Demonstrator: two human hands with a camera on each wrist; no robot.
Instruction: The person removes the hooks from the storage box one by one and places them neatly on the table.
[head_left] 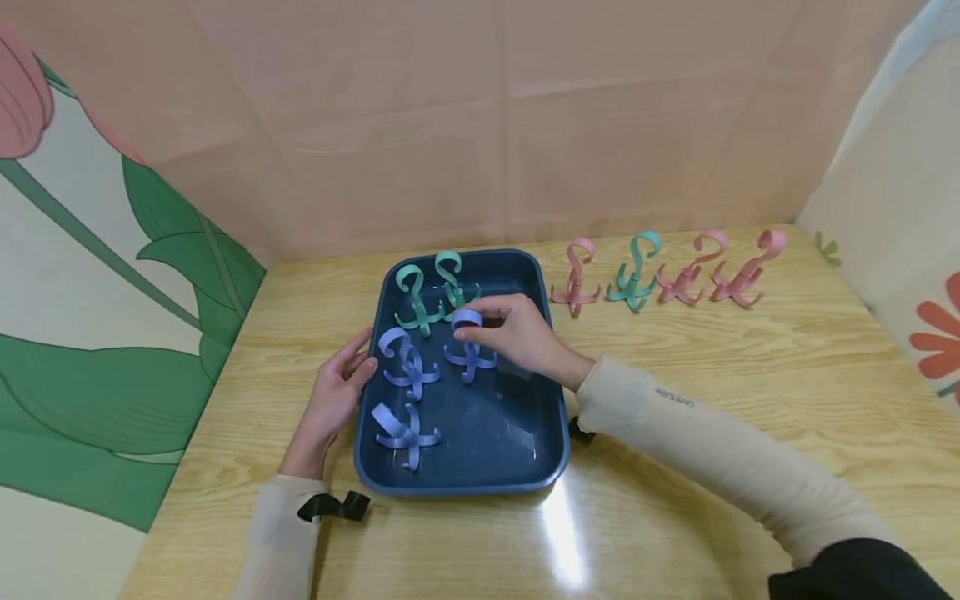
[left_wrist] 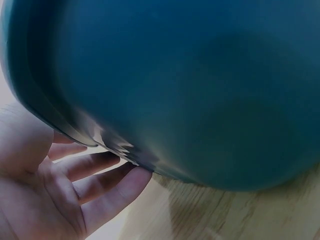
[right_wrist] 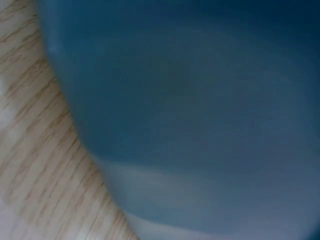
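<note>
A dark blue tray [head_left: 495, 450] stands on the table in the head view. My right hand [head_left: 517, 333] reaches over its right side, pinching the curled top of a purple hook [head_left: 471, 358] between thumb and fingers. Two more purple hooks, one in the middle left [head_left: 412, 371] and one at the front left [head_left: 407, 437], are in the tray. Two green hooks [head_left: 420, 317] stand at its back. Against the tray's left outer wall rests my left hand [head_left: 337, 387]; the left wrist view shows its fingers [left_wrist: 117, 195] fairly straight along that wall. The right wrist view holds only the blurred tray wall.
To the right of the tray, along the back of the table [head_left: 675, 375], stand a pink hook [head_left: 576, 283], a green hook [head_left: 633, 279] and two more pink hooks [head_left: 682, 279]. A pinkish sheet [head_left: 420, 125] rises behind the table.
</note>
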